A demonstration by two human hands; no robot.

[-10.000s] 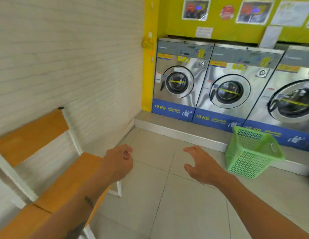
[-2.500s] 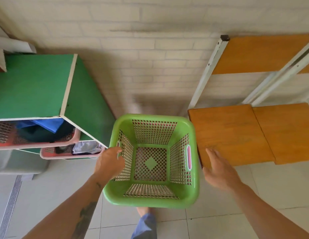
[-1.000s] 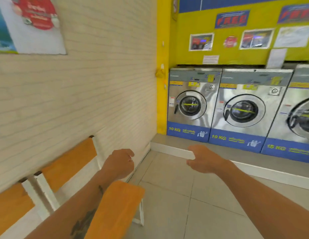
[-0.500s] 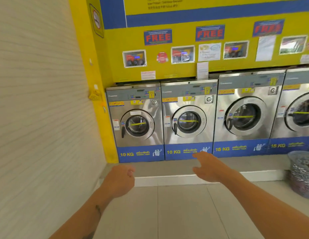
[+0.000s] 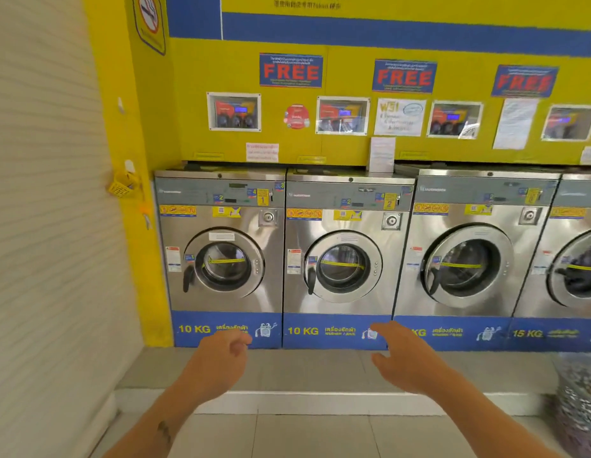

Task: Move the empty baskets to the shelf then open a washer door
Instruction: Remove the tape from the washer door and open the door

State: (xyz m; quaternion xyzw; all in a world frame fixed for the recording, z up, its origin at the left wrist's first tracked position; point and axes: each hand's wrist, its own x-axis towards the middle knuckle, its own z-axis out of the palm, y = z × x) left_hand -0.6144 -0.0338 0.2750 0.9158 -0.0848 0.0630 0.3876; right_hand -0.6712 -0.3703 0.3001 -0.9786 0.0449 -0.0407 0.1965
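A row of steel front-load washers stands on a raised step against the yellow wall. The leftmost washer's round door [image 5: 225, 263] is closed, with a dark handle on its left side. The second washer's door [image 5: 344, 266] and the third washer's door [image 5: 469, 264] are closed too. My left hand [image 5: 218, 363] hovers low in front of the first washer's blue base, fingers loosely curled, holding nothing. My right hand [image 5: 403, 357] reaches forward below the second washer, fingers spread and empty. No green basket or shelf is in view.
A white wall [image 5: 49, 259] runs along the left. A grey raised step [image 5: 287, 368] with a white edge fronts the machines. A silvery patterned bin [image 5: 579, 404] stands at the right edge. A small yellow holder [image 5: 122, 186] hangs on the yellow pillar.
I have come closer to the washers, which now look larger. Both hands stay raised and empty. Earlier my hands were at a green basket by the green shelf and bench.
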